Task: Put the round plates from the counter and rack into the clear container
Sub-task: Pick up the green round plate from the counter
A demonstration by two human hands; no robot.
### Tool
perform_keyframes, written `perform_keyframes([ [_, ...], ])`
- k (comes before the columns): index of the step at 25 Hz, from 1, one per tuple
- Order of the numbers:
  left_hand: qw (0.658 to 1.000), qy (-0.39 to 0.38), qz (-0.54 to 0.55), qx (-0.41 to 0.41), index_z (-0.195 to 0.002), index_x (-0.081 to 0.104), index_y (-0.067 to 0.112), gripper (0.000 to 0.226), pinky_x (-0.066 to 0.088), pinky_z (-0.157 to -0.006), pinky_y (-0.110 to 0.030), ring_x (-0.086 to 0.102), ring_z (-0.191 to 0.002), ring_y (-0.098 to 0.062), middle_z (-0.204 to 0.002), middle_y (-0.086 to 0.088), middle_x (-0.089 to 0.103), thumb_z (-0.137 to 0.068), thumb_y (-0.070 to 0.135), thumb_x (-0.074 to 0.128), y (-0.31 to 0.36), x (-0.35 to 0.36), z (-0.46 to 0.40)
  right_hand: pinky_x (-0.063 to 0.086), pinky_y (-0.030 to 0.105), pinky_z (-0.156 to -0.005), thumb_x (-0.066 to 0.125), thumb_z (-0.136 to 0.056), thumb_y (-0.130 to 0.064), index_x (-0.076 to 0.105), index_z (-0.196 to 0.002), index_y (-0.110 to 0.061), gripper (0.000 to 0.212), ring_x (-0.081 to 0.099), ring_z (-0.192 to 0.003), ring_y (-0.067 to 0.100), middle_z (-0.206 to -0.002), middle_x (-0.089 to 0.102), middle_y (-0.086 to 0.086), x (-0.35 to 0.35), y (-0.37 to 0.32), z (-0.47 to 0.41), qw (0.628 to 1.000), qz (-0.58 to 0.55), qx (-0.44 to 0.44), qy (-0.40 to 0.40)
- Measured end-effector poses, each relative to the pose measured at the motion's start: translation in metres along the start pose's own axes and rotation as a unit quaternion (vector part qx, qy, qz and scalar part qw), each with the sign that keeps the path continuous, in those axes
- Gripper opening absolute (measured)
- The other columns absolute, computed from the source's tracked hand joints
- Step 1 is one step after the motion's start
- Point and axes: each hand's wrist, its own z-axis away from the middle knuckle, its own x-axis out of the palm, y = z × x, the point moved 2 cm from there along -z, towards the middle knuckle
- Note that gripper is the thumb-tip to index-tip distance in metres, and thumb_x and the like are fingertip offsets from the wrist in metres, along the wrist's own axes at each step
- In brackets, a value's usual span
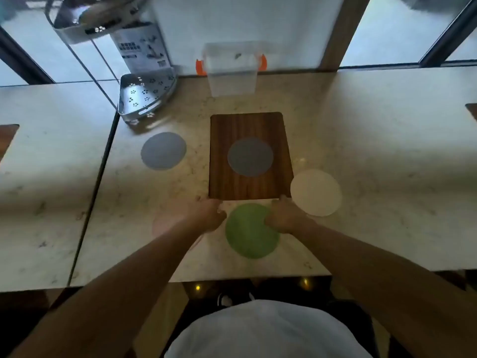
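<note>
Left hand: curled at the wooden board's near edge, grip unclear.
Right hand: on the green plate, grip unclear.
Container: upright behind the board.

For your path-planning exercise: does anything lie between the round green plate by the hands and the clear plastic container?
Yes. The brown wooden board lies flat between the round green plate and the clear plastic container, with a round grey plate on it.

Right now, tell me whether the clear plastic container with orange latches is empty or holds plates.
Looks empty: no round plate shows through the clear plastic container. A small dark mark on it is too blurred to identify.
</note>
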Motion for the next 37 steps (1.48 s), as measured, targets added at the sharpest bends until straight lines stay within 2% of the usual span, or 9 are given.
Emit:
perform_keyframes([
  [4, 0.994, 0.004, 0.073, -0.081, -0.123, 0.058, 0.009, 0.040, 0.045, -0.096, -0.043, 0.051, -0.118, -0.035, -0.131, -0.018, 0.053, -0.091, 0.033, 0.055, 0.011, 0.028, 0.002, 0.048, 0.042, -0.090, 0.055, -0.091, -0.041, 0.052, -0.123, -0.005, 0.048, 0.058, -0.111, 0.036, -0.131, 0.049, 0.021, 0.011, 0.010, -0.001, 0.999, -0.006, -0.023, 0.027],
  [8, 0.981, 0.041, 0.128, -0.137, -0.091, 0.065, 0.004, 0.018, 0.044, -0.070, -0.033, 0.053, -0.086, -0.026, -0.101, -0.016, 0.059, -0.085, 0.020, 0.058, 0.027, 0.048, 0.011, 0.049, 0.041, -0.082, 0.060, -0.090, -0.035, 0.052, -0.117, -0.007, 0.040, 0.059, -0.103, 0.033, -0.121, 0.053, 0.016, 0.021, 0.016, 0.002, 0.996, -0.053, -0.011, 0.076],
  [12, 0.963, 0.078, 0.178, -0.189, -0.091, 0.070, 0.006, 0.017, 0.055, -0.077, -0.041, 0.063, -0.084, -0.031, -0.094, -0.012, 0.065, -0.081, 0.019, 0.064, 0.035, 0.059, 0.014, 0.050, 0.042, -0.083, 0.066, -0.084, -0.027, 0.051, -0.115, -0.003, 0.042, 0.060, -0.101, 0.035, -0.116, 0.056, 0.017, 0.029, 0.017, 0.002, 0.984, -0.164, 0.028, 0.064],
  [17, 0.906, 0.143, 0.300, -0.262, -0.087, 0.070, 0.012, 0.014, 0.052, -0.077, -0.033, 0.065, -0.084, -0.025, -0.085, -0.004, 0.069, -0.074, 0.009, 0.066, 0.031, 0.064, 0.020, 0.051, 0.038, -0.077, 0.065, -0.084, -0.021, 0.056, -0.102, -0.009, 0.023, 0.065, -0.091, 0.031, -0.097, 0.068, 0.012, 0.036, 0.029, 0.000, 0.964, -0.254, 0.038, 0.075],
  [20, 0.899, 0.125, 0.326, -0.265, -0.080, 0.072, 0.017, 0.012, 0.056, -0.083, -0.036, 0.067, -0.083, -0.024, -0.079, 0.000, 0.069, -0.074, 0.008, 0.067, 0.029, 0.062, 0.020, 0.050, 0.030, -0.080, 0.068, -0.083, -0.014, 0.067, -0.102, -0.010, 0.019, 0.066, -0.091, 0.024, -0.099, 0.073, 0.010, 0.036, 0.040, -0.001, 0.938, -0.331, 0.036, 0.095],
  [24, 0.881, 0.096, 0.389, -0.252, -0.083, 0.072, 0.013, 0.011, 0.058, -0.082, -0.048, 0.068, -0.082, -0.025, -0.083, -0.006, 0.072, -0.074, 0.007, 0.069, 0.042, 0.052, 0.006, 0.036, 0.015, -0.073, 0.070, -0.083, -0.018, 0.073, -0.099, -0.013, 0.017, 0.059, -0.080, 0.009, -0.099, 0.075, 0.004, 0.021, 0.050, -0.007, 0.922, -0.355, 0.049, 0.144],
  [29, 0.863, 0.085, 0.454, -0.203, -0.087, 0.070, 0.011, 0.018, 0.060, -0.075, -0.050, 0.069, -0.084, -0.027, -0.088, -0.010, 0.071, -0.075, -0.001, 0.068, 0.081, 0.031, -0.030, 0.044, 0.024, -0.080, 0.070, -0.084, -0.022, 0.074, -0.096, -0.014, 0.015, 0.065, -0.080, 0.013, -0.092, 0.077, 0.005, -0.012, 0.086, -0.017, 0.892, -0.398, 0.084, 0.198],
  [32, 0.861, 0.066, 0.471, -0.178, -0.082, 0.070, 0.013, 0.017, 0.061, -0.074, -0.045, 0.070, -0.082, -0.025, -0.086, -0.010, 0.071, -0.074, -0.001, 0.072, 0.112, 0.018, -0.056, 0.044, 0.022, -0.083, 0.071, -0.084, -0.026, 0.077, -0.098, -0.014, 0.019, 0.063, -0.080, 0.008, -0.095, 0.077, 0.003, -0.032, 0.127, -0.023, 0.886, -0.388, 0.113, 0.228],
  [37, 0.871, 0.025, 0.465, -0.156, -0.090, 0.072, 0.004, 0.017, 0.063, -0.069, -0.042, 0.073, -0.075, -0.028, -0.090, -0.016, 0.073, -0.074, -0.001, 0.076, 0.164, 0.014, -0.097, 0.047, 0.020, -0.079, 0.076, -0.081, -0.030, 0.078, -0.094, -0.018, 0.018, 0.065, -0.076, 0.005, -0.091, 0.077, 0.000, -0.049, 0.187, -0.033, 0.866, -0.400, 0.162, 0.250],
])
